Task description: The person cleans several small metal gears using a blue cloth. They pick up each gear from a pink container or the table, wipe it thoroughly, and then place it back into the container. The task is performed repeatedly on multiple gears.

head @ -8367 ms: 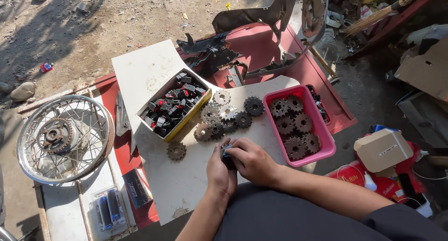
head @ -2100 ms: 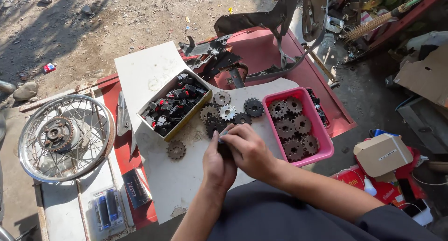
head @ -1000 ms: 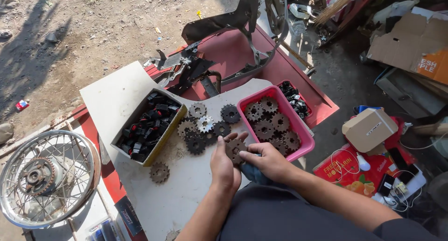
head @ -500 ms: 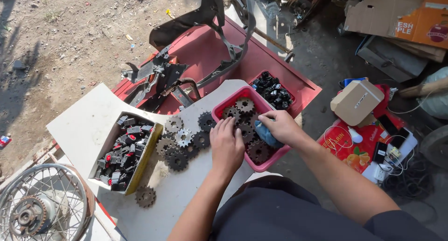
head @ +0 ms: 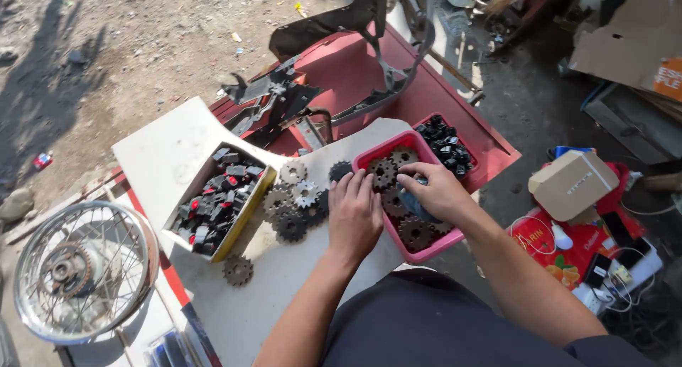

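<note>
My right hand point(head: 435, 191) reaches into a pink tray point(head: 426, 250) full of dark sprockets, its fingers curled around a bluish-grey cloth or part that rests among the sprockets. My left hand point(head: 353, 214) lies flat, palm down, on the white board point(head: 249, 303) at the tray's left rim, fingers spread. Just left of it sits a cluster of loose sprockets point(head: 295, 203). One sprocket point(head: 238, 270) lies alone nearer me.
A yellow-sided box point(head: 217, 203) of small black and red parts stands left of the sprockets. A second pink tray point(head: 447, 141) of black parts sits behind. A spoked wheel point(head: 74, 271) lies far left; a red frame point(head: 369, 76) behind; a cardboard box point(head: 572, 184) right.
Both hands moved from the middle of the board to the right. My right hand went into the pink tray, and my left hand came to rest flat beside it. The view swung right.
</note>
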